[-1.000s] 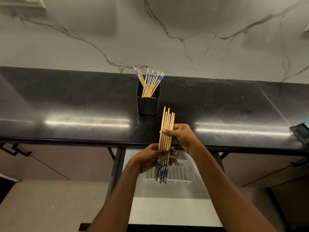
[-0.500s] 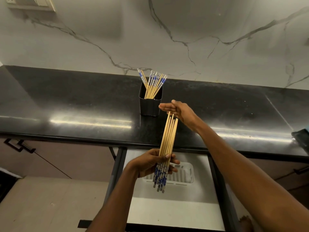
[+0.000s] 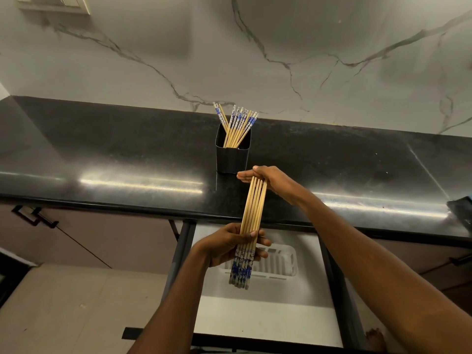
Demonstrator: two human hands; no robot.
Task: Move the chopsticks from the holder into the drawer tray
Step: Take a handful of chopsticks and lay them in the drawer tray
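Note:
My left hand point(image 3: 227, 245) grips a bundle of several bamboo chopsticks point(image 3: 251, 213) near their blue-patterned ends, which point down over the white drawer tray point(image 3: 287, 264). My right hand point(image 3: 268, 178) lies flat, fingers extended, with its palm against the bundle's plain upper tips. A black square holder point(image 3: 232, 159) stands on the counter just behind, with several more chopsticks point(image 3: 237, 123) upright in it, blue ends up.
The black stone counter point(image 3: 102, 154) runs across the view under a marbled wall. Below its edge an open white drawer point(image 3: 265, 320) extends toward me. A dark object point(image 3: 461, 209) lies at the counter's far right. Cabinet handles point(image 3: 33, 217) show at left.
My right hand let go of the bundle's middle, rose above it, and now presses flat on the tips. The left hand keeps its grip in the same place.

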